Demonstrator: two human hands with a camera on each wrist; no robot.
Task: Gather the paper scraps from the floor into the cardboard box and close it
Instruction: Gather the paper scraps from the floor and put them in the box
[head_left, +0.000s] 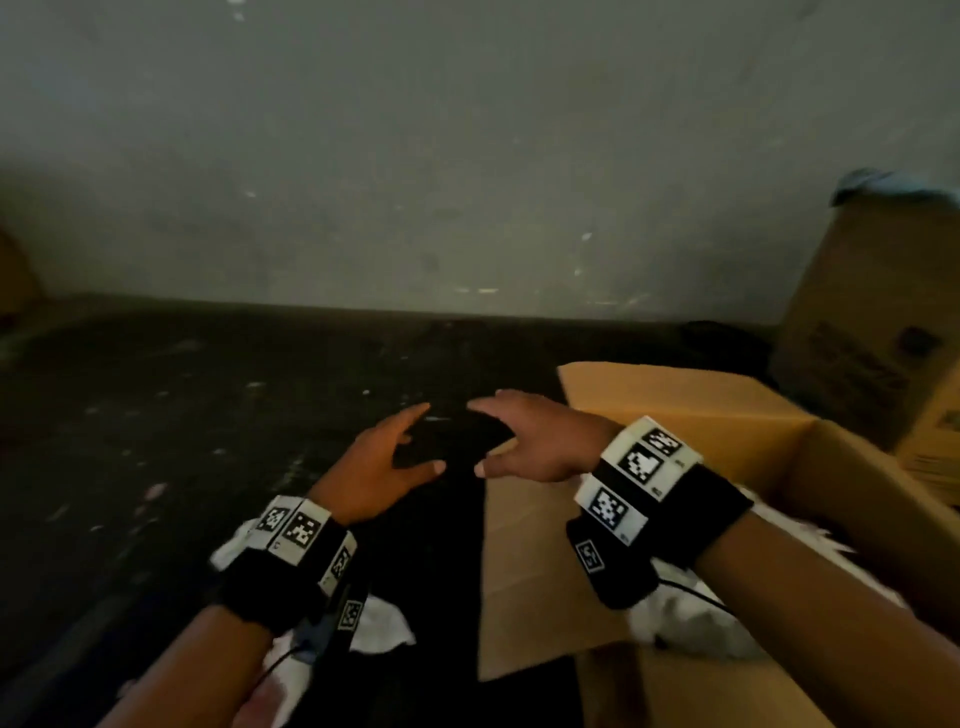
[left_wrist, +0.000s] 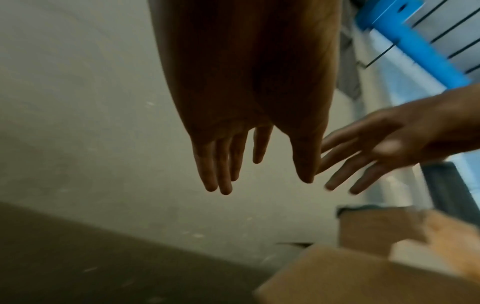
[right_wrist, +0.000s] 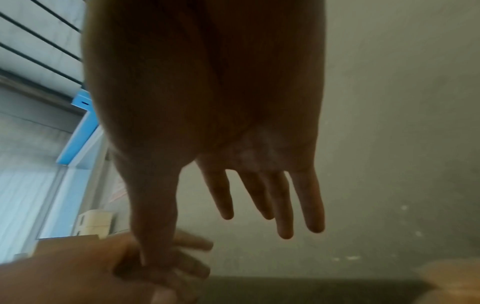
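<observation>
Matt brown cardboard box (head_left: 727, 415); crumpled white paper scraps (head_left: 382, 626); dark, rough, speckled floor (head_left: 156, 415); dull grey plastered wall (head_left: 415, 156).

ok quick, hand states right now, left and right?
Left hand: open, fingers extended, holding nothing.
Right hand: open, fingers spread, holding nothing.

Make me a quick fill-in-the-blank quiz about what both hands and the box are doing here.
1. The left hand and right hand both hold ____.
2. The cardboard box has its flaps ____.
3. White paper scraps lie on the floor beneath the ____ forearm.
4. The fingers of both hands are ____.

Missing words: nothing; open; left; spread
</observation>
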